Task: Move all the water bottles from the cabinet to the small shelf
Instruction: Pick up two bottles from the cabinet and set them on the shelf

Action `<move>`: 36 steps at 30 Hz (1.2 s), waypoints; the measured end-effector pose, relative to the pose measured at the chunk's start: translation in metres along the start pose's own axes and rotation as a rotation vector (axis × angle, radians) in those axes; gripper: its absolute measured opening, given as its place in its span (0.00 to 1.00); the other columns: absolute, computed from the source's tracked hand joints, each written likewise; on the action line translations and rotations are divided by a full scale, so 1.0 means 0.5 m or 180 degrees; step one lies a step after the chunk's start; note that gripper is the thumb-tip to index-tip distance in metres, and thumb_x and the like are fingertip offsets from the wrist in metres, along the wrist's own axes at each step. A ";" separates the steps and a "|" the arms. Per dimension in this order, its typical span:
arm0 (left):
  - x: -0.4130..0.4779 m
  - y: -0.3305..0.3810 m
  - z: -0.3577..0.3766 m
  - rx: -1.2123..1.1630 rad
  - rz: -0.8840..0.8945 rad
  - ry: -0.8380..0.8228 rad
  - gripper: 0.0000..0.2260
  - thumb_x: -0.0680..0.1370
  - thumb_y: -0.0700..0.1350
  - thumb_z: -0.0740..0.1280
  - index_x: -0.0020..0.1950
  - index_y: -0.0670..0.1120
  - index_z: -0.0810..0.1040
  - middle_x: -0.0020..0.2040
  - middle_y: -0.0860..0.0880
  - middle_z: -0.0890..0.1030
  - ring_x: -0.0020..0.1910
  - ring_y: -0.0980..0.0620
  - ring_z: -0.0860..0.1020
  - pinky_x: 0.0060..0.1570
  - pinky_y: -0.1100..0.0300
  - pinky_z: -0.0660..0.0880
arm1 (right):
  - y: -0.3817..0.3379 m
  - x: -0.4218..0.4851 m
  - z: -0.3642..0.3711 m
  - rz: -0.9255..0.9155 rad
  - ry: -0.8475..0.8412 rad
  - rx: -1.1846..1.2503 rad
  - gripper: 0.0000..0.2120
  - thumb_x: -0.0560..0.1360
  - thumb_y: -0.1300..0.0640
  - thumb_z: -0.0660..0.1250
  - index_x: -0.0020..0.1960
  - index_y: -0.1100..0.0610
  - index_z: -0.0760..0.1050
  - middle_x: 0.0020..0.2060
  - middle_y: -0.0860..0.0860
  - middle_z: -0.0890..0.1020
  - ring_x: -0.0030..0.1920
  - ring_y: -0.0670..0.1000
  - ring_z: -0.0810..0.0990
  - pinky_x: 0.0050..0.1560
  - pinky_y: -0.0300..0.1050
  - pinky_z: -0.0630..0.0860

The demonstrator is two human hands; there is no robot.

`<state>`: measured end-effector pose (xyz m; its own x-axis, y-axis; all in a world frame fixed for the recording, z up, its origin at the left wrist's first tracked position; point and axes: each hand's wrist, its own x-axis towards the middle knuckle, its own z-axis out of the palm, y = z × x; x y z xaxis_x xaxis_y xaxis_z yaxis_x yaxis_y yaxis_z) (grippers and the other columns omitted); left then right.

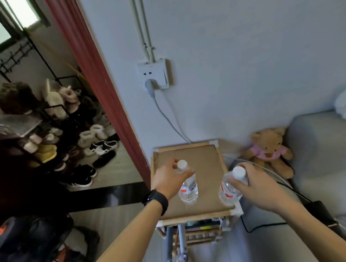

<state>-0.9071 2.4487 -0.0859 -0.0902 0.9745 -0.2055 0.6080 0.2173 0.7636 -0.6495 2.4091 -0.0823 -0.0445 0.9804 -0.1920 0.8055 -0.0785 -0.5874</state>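
Note:
Two clear water bottles with white caps and red-and-white labels stand upright on the brown top of the small wooden shelf (pixel 204 155). My left hand (pixel 168 181) grips the left bottle (pixel 188 189) around its neck, fingers curled just below the cap. My right hand (pixel 257 186) holds the right bottle (pixel 229 191) by its neck at the shelf's front right corner. A black band sits on my left wrist. The cabinet is not in view.
A wall socket (pixel 154 75) with a grey cable hangs above the shelf. A teddy bear (pixel 269 151) leans against a grey bed (pixel 329 158) on the right. Shoes on racks (pixel 79 135) fill the doorway at left. Black cables lie on the floor at right.

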 end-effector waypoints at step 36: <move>0.223 0.033 0.153 0.0077 -0.0211 -0.0513 0.36 0.67 0.59 0.76 0.71 0.61 0.63 0.63 0.59 0.72 0.61 0.57 0.72 0.59 0.59 0.71 | 0.104 0.343 0.047 -0.0267 -0.0895 0.0995 0.42 0.63 0.33 0.77 0.71 0.39 0.61 0.64 0.36 0.73 0.58 0.39 0.78 0.59 0.42 0.77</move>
<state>-0.8469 2.5565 -0.1432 -0.0045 0.9360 -0.3519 0.6238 0.2776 0.7306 -0.6288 2.5692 -0.1643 -0.2965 0.9016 -0.3149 0.5763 -0.0940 -0.8118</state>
